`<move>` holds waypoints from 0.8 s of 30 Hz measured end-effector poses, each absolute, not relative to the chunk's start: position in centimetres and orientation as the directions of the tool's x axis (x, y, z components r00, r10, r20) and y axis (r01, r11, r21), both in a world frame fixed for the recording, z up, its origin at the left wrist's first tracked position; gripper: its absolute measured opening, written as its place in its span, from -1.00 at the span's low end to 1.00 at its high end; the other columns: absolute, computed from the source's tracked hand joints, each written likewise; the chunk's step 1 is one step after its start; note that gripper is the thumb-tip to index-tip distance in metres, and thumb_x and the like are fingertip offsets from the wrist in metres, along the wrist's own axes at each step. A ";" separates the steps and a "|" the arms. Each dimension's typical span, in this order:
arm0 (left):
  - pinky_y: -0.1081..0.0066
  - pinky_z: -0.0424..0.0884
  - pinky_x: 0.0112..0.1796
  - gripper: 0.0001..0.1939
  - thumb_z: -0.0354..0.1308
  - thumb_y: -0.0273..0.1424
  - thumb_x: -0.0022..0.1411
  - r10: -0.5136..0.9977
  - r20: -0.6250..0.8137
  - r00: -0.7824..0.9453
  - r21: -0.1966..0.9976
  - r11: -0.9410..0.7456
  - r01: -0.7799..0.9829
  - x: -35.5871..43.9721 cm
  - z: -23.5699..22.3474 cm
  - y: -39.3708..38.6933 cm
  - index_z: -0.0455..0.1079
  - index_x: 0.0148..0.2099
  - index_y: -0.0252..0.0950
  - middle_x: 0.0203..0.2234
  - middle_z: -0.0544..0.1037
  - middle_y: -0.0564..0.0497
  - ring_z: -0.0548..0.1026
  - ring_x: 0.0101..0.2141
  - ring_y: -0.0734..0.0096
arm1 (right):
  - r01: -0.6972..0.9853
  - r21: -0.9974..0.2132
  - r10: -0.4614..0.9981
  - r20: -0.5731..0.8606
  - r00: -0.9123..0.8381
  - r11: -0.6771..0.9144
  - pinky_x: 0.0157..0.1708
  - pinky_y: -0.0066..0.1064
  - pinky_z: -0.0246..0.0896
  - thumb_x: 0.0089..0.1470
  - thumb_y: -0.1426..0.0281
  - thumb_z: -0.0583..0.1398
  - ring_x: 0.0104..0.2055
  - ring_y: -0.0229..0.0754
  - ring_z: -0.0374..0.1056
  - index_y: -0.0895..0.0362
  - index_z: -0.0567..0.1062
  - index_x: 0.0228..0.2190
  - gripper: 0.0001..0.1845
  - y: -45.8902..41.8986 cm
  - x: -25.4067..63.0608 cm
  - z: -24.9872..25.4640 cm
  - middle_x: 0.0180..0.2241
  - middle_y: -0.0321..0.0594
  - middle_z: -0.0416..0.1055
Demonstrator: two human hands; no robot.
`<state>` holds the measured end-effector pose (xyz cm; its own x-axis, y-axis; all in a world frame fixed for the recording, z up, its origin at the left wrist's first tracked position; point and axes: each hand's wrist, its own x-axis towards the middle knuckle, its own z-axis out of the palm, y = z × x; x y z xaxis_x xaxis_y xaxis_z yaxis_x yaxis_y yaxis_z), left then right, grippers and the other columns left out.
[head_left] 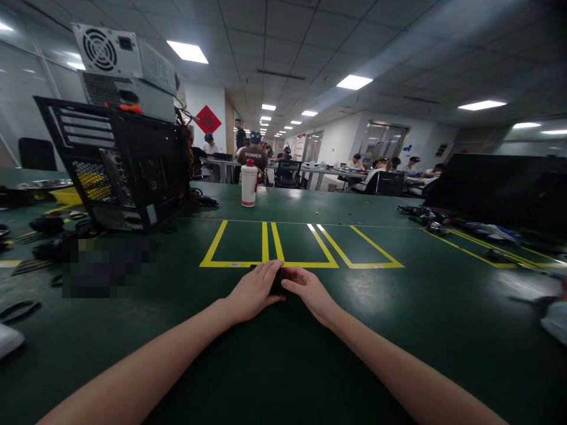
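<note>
Both hands meet over the green tabletop, just in front of the yellow tape markings. Between them is a small black object [277, 284], mostly covered, so its kind does not show. My left hand [254, 290] wraps over it from the left, fingers on top and thumb along the near side. On the other side, my right hand [312, 292] has its thumb and bent fingers at the object's right end.
Yellow tape outlines [305, 264] lie beyond my hands on the green table [248, 366]. A black computer case [128, 165] carries power supplies [124, 59] at left. A white bottle [248, 186] stands behind. Cables [436, 221] and a dark monitor [500, 189] are right.
</note>
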<state>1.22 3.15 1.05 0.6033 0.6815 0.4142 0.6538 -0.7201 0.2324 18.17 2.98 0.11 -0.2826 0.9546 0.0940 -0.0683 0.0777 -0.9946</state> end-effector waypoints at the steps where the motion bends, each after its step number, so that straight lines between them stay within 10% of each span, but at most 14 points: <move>1: 0.19 0.20 -0.06 -0.33 0.13 -0.28 0.06 0.678 0.417 0.605 0.211 -0.720 0.661 1.2 1.0 3.2 -0.15 0.12 -0.23 0.01 0.20 -0.11 0.23 -0.03 0.19 | -0.070 -0.995 0.952 0.094 -0.292 0.077 -0.05 -0.23 0.11 -0.19 0.38 0.24 -0.12 -0.17 0.28 0.16 0.37 -0.21 -0.59 3.0 18.2 0.1 -0.20 -0.17 0.37; 24: 0.10 -0.02 0.02 -0.41 0.01 -0.24 0.13 0.638 0.441 0.632 0.257 -0.764 0.592 1.1 1.3 2.9 -0.14 0.13 -0.27 0.01 0.17 -0.13 0.17 -0.01 0.18 | -0.060 -0.987 0.944 0.161 -0.289 0.150 -0.07 -0.28 0.14 -0.11 0.35 0.19 -0.14 -0.23 0.27 0.11 0.35 -0.28 -0.73 2.5 18.1 0.2 -0.22 -0.24 0.33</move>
<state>1.06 2.87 1.27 0.6318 0.6378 0.4405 0.5918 -0.7639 0.2572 18.06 2.55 0.22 -0.2893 0.9436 0.1610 -0.0597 0.1501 -0.9869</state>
